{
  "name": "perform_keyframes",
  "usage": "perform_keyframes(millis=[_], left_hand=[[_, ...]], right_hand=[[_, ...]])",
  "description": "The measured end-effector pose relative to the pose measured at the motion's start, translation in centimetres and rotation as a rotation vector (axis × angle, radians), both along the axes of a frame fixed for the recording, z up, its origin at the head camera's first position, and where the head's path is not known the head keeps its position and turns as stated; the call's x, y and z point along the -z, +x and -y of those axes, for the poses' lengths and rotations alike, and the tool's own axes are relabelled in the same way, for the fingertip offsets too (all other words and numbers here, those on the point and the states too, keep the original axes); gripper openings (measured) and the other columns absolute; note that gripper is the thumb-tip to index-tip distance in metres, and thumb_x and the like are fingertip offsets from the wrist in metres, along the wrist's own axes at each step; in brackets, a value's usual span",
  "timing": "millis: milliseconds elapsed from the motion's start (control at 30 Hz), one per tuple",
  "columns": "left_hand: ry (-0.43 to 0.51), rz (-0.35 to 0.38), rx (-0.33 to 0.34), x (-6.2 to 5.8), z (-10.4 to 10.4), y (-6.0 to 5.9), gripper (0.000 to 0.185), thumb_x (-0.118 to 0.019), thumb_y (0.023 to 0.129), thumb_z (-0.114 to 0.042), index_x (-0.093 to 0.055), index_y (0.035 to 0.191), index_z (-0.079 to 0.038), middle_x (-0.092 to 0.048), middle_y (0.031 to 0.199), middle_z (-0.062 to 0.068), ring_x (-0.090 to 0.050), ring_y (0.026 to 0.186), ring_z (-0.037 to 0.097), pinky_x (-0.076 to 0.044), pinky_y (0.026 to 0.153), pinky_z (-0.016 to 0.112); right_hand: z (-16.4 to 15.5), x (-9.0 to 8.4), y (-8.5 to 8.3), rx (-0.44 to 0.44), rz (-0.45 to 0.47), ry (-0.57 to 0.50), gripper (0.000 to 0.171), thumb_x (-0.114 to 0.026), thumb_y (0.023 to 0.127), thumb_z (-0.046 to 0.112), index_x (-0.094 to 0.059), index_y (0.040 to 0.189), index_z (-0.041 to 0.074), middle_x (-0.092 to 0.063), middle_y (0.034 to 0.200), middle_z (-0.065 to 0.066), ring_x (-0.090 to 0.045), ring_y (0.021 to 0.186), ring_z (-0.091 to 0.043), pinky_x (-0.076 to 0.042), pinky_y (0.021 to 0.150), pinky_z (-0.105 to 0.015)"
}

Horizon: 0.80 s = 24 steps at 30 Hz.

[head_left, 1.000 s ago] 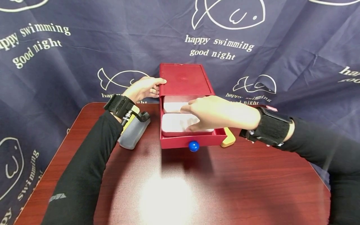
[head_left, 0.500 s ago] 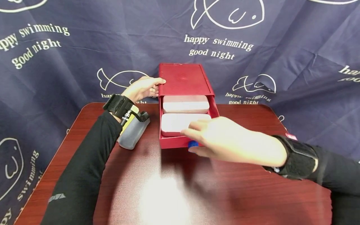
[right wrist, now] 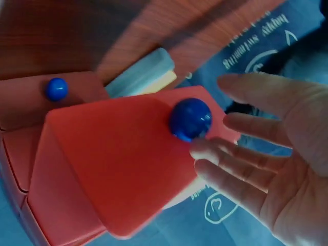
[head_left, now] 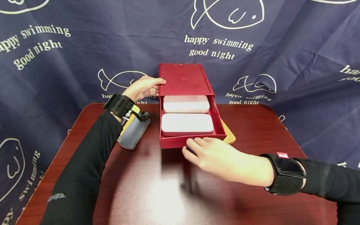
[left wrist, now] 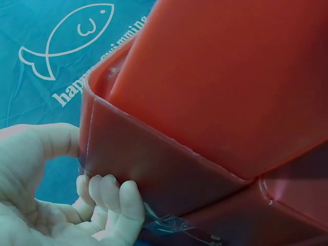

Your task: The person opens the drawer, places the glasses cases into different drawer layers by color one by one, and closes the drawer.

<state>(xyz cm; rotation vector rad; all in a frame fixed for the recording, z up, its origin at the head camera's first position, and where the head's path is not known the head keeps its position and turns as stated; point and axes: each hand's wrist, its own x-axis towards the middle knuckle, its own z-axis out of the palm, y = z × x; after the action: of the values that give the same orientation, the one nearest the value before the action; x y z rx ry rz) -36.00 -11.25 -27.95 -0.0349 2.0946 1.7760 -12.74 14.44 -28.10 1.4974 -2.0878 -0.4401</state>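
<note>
Leaving oblong white cases [head_left: 187, 124] in the red plastic drawer [head_left: 173, 142], the loosely spread right hand [head_left: 216, 158] has been lowered to its round blue knob [right wrist: 190, 119] at six o'clock; handling seems finished. The red plastic cabinet [head_left: 184, 80] is gripped by the left hand [head_left: 143, 88].

Long black sleeves are worn: the left sleeve [head_left: 84, 165] is marked with a slanted grey patch [head_left: 56, 197], the right sleeve [head_left: 329, 178] is seen in matching black. Behind the bare left hand [head_left: 144, 87], a black strap [head_left: 119, 105] is fastened, fitted with a small rounded black device [head_left: 144, 116]. Behind the bare right hand [head_left: 217, 157], a wide black band [head_left: 287, 186] is wrapped, topped by a red tag [head_left: 282, 155].
</note>
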Motion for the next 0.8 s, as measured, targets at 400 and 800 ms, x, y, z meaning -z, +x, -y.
perform_keyframes(millis=[400,800], left_hand=[[-0.020,0.002,-0.003,-0.1,-0.2,0.2,0.027,-0.061,0.098,-0.020,-0.054,0.116,-0.002,-0.066,0.077,-0.004,-0.065,0.067,0.008,-0.055,0.065,0.019],[-0.010,-0.003,0.005,-0.1,-0.2,0.3,0.024,-0.060,0.098,-0.021,-0.054,0.114,-0.003,-0.067,0.077,-0.004,-0.066,0.068,0.008,-0.055,0.067,0.020]], right_hand=[[0.4,3.1,-0.9,0.040,-0.268,0.052,0.013,-0.053,0.088,0.000,-0.061,0.098,0.003,-0.054,0.092,-0.010,-0.046,0.058,-0.017,-0.037,0.048,-0.022],[1.1,3.9,-2.2,-0.006,-0.249,-0.002,0.008,-0.049,0.089,-0.002,-0.054,0.087,0.004,-0.051,0.087,-0.009,-0.046,0.058,-0.019,-0.038,0.047,-0.023]])
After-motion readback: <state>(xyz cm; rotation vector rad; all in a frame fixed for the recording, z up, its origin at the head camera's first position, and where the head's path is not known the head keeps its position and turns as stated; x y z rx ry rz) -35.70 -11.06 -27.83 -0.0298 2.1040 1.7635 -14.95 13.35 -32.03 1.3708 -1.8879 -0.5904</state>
